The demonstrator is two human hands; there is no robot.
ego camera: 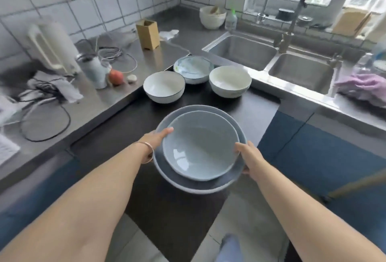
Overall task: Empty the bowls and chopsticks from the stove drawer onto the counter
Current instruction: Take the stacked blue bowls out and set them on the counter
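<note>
You're mid-carry. Left hand (155,139) and right hand (247,157) each closed on opposite rims of a stack: pale bowl (198,146) nested in a wider dark dish (183,182), held above the black stovetop (117,146). Thumbs over the rim, fingers hidden beneath.

Three bowls already down at the far end of the stovetop: white bowl (164,86), patterned bowl (193,71), cream bowl (229,81), close together.

No chopsticks visible. Drawer out of view.

Next, likely: set the stack down level on the free patch just in front of those three, keeping clear of their rims. Lower both hands evenly so the top bowl doesn't slide.
</note>
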